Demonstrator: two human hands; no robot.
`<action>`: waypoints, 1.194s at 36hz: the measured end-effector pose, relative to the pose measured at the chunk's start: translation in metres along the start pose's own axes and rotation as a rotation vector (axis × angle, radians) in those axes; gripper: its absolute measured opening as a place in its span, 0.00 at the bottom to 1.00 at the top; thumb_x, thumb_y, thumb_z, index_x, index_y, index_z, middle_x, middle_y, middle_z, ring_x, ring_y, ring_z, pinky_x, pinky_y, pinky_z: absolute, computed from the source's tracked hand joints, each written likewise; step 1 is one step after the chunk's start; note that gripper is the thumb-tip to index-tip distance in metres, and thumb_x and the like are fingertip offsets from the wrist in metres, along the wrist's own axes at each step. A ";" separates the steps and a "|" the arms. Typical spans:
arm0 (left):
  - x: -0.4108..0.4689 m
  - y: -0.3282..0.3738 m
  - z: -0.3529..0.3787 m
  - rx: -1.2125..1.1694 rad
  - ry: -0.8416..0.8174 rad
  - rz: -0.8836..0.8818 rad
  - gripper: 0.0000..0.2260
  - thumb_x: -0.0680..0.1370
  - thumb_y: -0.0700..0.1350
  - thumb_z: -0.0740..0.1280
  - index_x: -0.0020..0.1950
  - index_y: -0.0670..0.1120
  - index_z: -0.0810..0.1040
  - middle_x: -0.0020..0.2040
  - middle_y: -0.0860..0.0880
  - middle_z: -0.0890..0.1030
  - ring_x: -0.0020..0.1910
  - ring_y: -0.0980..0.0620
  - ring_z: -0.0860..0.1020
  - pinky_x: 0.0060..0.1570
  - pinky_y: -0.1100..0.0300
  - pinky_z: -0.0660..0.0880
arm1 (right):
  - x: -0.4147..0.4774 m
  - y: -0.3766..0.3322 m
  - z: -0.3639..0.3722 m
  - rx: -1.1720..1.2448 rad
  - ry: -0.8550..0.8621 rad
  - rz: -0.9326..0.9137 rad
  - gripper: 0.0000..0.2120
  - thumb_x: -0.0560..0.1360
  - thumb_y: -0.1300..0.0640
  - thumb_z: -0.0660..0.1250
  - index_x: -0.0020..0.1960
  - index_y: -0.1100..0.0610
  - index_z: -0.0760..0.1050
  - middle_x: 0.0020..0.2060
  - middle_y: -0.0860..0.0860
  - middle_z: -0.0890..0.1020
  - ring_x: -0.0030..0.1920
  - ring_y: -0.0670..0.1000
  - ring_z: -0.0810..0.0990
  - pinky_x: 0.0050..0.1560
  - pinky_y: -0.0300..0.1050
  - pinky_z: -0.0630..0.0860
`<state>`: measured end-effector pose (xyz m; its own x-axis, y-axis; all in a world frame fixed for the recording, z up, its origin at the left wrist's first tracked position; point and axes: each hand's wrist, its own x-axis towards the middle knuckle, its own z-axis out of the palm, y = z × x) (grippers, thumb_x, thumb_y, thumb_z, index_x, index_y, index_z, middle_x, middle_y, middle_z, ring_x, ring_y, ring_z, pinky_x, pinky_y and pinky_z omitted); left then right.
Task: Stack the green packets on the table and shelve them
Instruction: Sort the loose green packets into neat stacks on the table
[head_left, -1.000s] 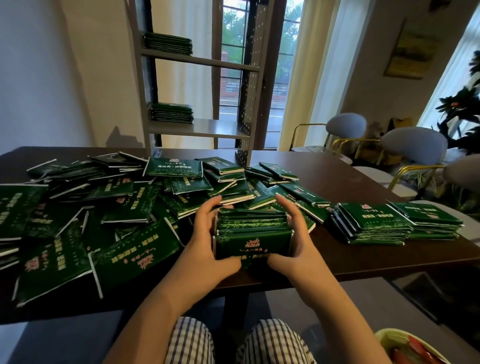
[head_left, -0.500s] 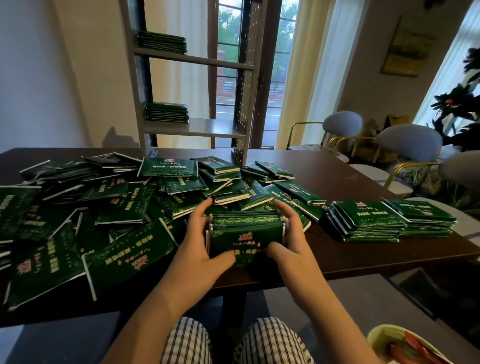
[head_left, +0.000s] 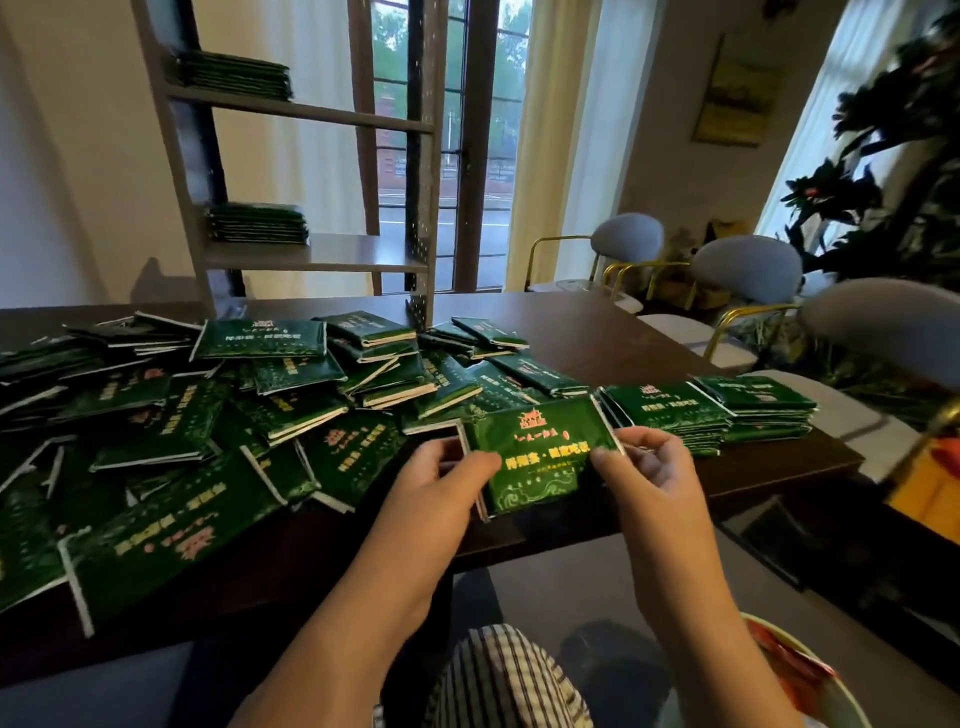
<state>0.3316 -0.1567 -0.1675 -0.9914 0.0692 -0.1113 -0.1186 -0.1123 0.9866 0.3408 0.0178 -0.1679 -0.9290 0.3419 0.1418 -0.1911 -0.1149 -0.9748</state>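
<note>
The person sits at the near edge of the dark bench (head_left: 597, 338) and holds a small stack of green packets (head_left: 540, 452) between both hands. The left hand (head_left: 447, 480) grips the left side of the stack, with the thumb laid on the front face. The right hand (head_left: 644, 470) pinches the right side in the same way, its fingers curled behind. The stack is tilted toward the person, so the printed face of the top packet shows. I cannot tell whether its lower edge touches the bench.

To the left of the hands a big loose pile of packets (head_left: 234, 415) covers much of the bench, the packets lying across each other in all directions. Just to the right of the held stack there are two tidy stacks (head_left: 670, 410), side by side.

At the far side of the bench stands a shelf unit (head_left: 317, 254). One stack of packets (head_left: 257, 223) lies on its lower board and another stack (head_left: 234, 75) on the upper board, both at the left end.

Grey chairs (head_left: 748, 265) with gold frames stand to the right of the bench, and a dark leafy plant (head_left: 893, 182) is behind them.
</note>
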 end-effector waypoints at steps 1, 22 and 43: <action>0.000 0.001 0.007 0.027 0.000 -0.009 0.12 0.73 0.53 0.72 0.56 0.55 0.80 0.51 0.53 0.86 0.53 0.51 0.84 0.62 0.46 0.77 | 0.000 -0.001 -0.005 -0.032 0.015 -0.009 0.10 0.76 0.63 0.68 0.55 0.53 0.72 0.51 0.56 0.81 0.38 0.42 0.82 0.33 0.35 0.76; 0.042 0.009 0.114 0.396 -0.307 -0.074 0.37 0.60 0.63 0.70 0.56 0.34 0.79 0.52 0.35 0.83 0.51 0.35 0.82 0.61 0.35 0.75 | 0.029 -0.028 -0.101 -0.445 0.370 -0.006 0.06 0.76 0.55 0.67 0.53 0.51 0.73 0.44 0.50 0.80 0.42 0.50 0.78 0.40 0.49 0.75; 0.073 0.000 0.129 0.500 -0.187 -0.001 0.20 0.73 0.54 0.73 0.55 0.43 0.70 0.51 0.45 0.80 0.44 0.48 0.85 0.46 0.46 0.83 | 0.055 -0.010 -0.112 -0.552 0.334 0.000 0.07 0.78 0.54 0.66 0.55 0.52 0.74 0.43 0.45 0.77 0.41 0.43 0.75 0.34 0.40 0.69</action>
<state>0.2662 -0.0238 -0.1607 -0.9589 0.2500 -0.1340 -0.0330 0.3709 0.9281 0.3268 0.1423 -0.1696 -0.7630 0.6243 0.1675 0.0827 0.3513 -0.9326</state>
